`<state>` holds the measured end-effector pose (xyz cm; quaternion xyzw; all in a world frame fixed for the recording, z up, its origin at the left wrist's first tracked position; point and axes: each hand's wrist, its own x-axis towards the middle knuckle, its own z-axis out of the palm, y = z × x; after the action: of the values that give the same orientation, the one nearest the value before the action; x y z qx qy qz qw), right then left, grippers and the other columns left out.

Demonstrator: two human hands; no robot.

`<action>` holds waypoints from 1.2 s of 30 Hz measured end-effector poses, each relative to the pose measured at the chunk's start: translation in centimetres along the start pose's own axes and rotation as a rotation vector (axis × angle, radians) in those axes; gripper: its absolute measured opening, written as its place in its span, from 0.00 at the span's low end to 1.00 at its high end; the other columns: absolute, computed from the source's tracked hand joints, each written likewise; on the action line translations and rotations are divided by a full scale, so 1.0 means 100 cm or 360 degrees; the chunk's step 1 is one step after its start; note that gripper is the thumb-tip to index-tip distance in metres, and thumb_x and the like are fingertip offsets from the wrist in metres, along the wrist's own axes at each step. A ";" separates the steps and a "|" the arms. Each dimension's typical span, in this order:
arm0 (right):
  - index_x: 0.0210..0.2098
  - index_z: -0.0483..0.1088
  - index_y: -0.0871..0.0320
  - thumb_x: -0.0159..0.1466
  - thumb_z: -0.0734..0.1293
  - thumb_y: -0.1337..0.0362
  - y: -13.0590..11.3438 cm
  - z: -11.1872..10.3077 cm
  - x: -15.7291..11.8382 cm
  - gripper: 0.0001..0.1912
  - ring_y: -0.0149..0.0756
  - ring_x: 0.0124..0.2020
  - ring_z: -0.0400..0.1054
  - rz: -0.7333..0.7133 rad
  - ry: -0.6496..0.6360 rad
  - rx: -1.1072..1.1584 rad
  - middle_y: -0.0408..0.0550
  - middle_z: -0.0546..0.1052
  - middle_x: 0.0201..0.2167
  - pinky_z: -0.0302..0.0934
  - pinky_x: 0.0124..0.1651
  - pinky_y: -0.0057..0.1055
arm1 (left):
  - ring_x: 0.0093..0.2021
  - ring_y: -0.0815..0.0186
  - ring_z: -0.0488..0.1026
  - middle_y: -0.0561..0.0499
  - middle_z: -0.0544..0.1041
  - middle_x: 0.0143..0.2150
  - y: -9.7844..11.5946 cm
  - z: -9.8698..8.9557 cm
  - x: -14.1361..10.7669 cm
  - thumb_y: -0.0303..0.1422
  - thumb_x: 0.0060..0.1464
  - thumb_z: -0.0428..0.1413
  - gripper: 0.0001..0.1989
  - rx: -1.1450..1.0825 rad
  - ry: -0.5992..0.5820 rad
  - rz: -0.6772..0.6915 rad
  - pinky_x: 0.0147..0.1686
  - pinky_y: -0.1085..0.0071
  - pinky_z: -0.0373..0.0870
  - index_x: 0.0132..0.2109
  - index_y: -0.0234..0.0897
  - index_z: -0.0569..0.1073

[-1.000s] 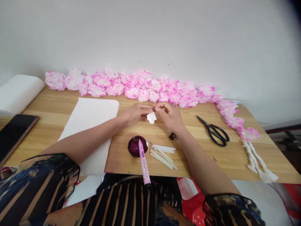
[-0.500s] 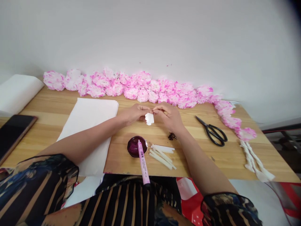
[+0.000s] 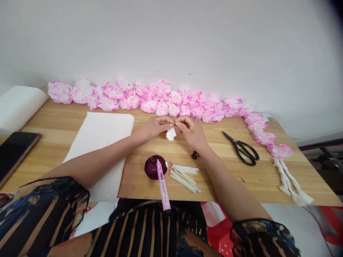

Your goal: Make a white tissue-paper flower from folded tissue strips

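Note:
My left hand [image 3: 158, 126] and my right hand [image 3: 189, 128] meet over the middle of the wooden table, fingertips nearly touching. A small folded white paper piece [image 3: 170, 134] with a ragged edge hangs below the left fingertips, which pinch its top. The fingers of my right hand are pinched at the same spot, on something too small to make out. Nearer to me, a pink marker [image 3: 163, 187] leans on a dark purple dish [image 3: 152, 167]. Several thin white sticks [image 3: 184, 178] lie beside the dish, and a little dark bundle [image 3: 195, 155] is next to my right wrist.
A long row of pink-and-white paper flowers [image 3: 160, 100] runs along the wall and bends down at the right to twisted white strips [image 3: 288, 182]. Black scissors [image 3: 242, 150] lie at right. White sheets [image 3: 102, 132], a phone [image 3: 17, 150] and a white roll [image 3: 20, 107] are at left.
The white paper has tilted and hangs slightly higher between my hands. My fingers have shifted a little around its top, and the view has moved very slightly.

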<state>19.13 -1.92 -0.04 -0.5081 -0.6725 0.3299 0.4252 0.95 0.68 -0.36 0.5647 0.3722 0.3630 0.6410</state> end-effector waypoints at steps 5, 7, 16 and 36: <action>0.33 0.69 0.56 0.60 0.68 0.58 0.004 0.007 0.000 0.08 0.30 0.25 0.65 0.0110 0.0049 0.0252 0.39 0.72 0.24 0.61 0.31 0.30 | 0.28 0.72 0.69 0.53 0.76 0.29 -0.001 0.005 -0.005 0.43 0.42 0.68 0.20 -0.0119 -0.0004 -0.0103 0.32 0.73 0.65 0.36 0.33 0.77; 0.32 0.68 0.56 0.59 0.68 0.58 0.005 0.008 0.000 0.09 0.30 0.25 0.65 0.0160 0.0067 0.0329 0.39 0.72 0.23 0.62 0.31 0.30 | 0.27 0.72 0.69 0.53 0.76 0.29 -0.001 0.007 -0.006 0.43 0.42 0.68 0.20 -0.0173 0.0007 -0.0125 0.32 0.73 0.65 0.37 0.33 0.77; 0.40 0.76 0.57 0.59 0.69 0.58 0.001 0.006 -0.001 0.12 0.34 0.35 0.73 0.0114 0.0003 0.0199 0.45 0.81 0.35 0.66 0.42 0.33 | 0.27 0.72 0.67 0.55 0.74 0.27 -0.007 0.001 -0.002 0.44 0.42 0.69 0.19 -0.0241 0.0117 -0.0029 0.31 0.74 0.63 0.35 0.34 0.78; 0.34 0.79 0.54 0.60 0.68 0.60 -0.002 0.013 -0.008 0.08 0.37 0.33 0.71 0.0005 0.0323 -0.0083 0.45 0.80 0.32 0.65 0.40 0.34 | 0.32 0.69 0.70 0.51 0.78 0.31 0.002 0.011 -0.012 0.45 0.50 0.63 0.17 0.0154 0.0247 0.0137 0.34 0.73 0.65 0.36 0.33 0.79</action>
<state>17.97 -2.72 -0.57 -0.5508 -0.6335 0.2596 0.4773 1.38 -0.88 0.02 0.5807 0.4131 0.4145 0.5660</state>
